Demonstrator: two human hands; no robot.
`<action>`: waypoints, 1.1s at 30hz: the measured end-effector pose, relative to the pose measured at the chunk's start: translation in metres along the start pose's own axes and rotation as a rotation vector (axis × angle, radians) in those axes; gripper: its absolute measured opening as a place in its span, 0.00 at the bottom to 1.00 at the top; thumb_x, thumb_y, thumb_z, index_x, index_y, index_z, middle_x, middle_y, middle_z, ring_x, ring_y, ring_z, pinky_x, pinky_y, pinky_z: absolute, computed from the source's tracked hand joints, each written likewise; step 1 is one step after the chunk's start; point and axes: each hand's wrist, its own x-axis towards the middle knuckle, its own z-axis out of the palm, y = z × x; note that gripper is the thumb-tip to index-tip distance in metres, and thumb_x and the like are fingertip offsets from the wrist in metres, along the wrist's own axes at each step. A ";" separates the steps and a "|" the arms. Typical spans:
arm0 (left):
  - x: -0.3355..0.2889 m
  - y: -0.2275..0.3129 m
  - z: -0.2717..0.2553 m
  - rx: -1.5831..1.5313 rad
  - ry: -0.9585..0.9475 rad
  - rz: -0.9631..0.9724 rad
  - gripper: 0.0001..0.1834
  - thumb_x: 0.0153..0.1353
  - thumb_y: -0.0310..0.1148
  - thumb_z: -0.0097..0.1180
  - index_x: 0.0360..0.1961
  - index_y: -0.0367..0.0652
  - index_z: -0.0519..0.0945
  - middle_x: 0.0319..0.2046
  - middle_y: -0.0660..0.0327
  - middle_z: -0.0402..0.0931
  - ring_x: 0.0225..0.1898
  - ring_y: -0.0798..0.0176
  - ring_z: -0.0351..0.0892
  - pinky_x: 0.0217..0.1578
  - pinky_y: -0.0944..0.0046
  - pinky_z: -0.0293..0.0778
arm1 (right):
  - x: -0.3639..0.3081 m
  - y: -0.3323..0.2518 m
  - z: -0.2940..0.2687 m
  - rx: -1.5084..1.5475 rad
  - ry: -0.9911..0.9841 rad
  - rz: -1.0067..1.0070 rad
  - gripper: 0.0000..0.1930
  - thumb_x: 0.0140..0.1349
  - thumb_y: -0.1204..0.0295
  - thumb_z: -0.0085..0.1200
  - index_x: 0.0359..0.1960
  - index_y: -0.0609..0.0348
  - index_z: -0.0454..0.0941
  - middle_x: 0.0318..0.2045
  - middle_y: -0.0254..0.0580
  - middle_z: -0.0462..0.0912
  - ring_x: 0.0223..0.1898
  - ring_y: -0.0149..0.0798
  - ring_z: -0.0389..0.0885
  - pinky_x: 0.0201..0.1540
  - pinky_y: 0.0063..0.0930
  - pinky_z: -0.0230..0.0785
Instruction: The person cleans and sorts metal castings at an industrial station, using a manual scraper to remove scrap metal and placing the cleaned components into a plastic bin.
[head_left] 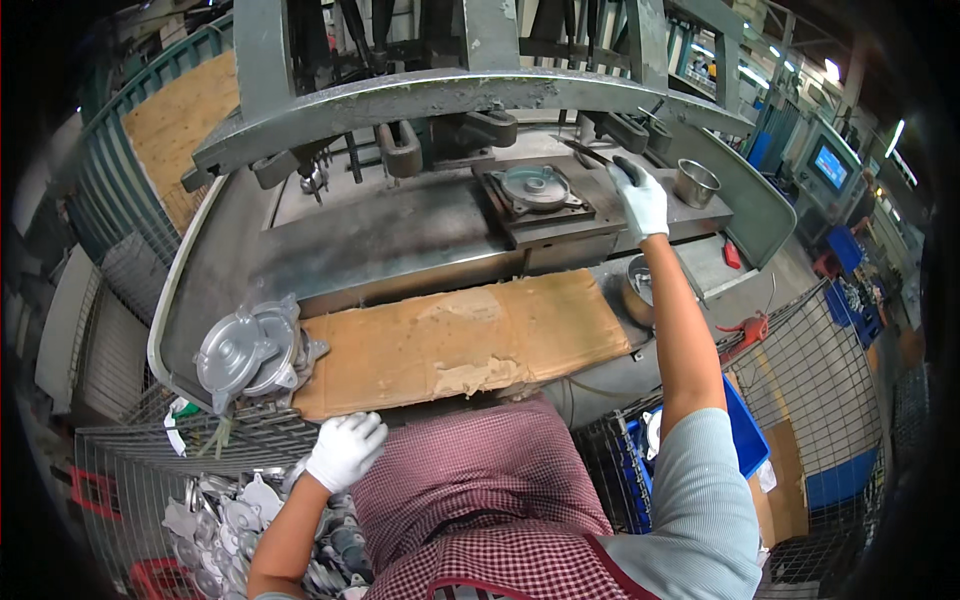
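My left hand (pixel 346 450), in a white glove, is at the front edge of a worn cardboard sheet (pixel 470 335), its fingers loosely bent and apart with nothing visible in them. To the far right, my outstretched right hand (pixel 642 205) wears a white glove with dark fingertips. It is closed on a thin dark tool (pixel 588 151) that points up and left; most of its grip is hidden. Just left of that hand, a round metal cover (pixel 537 188) lies in a square fixture (pixel 510 215) on the machine bed. Several similar grey covers (pixel 240 352) are stacked left of the cardboard.
A heavy machine frame (pixel 470 95) with downward rods overhangs the bed. Metal cups (pixel 696 183) stand right of the fixture. Wire cages flank me; the left one holds a heap of castings (pixel 230 525). Also at right are a blue bin (pixel 740 430), a red air gun (pixel 748 330) and a screen (pixel 830 166).
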 end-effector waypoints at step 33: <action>-0.199 0.016 0.110 -0.364 -0.059 -1.421 0.34 0.49 0.50 0.64 0.57 0.47 0.74 0.45 0.50 0.80 0.49 0.47 0.78 0.49 0.52 0.73 | -0.121 0.224 -0.211 -0.723 -0.106 0.090 0.25 0.73 0.52 0.34 0.69 0.43 0.63 0.62 0.48 0.72 0.60 0.49 0.73 0.59 0.38 0.66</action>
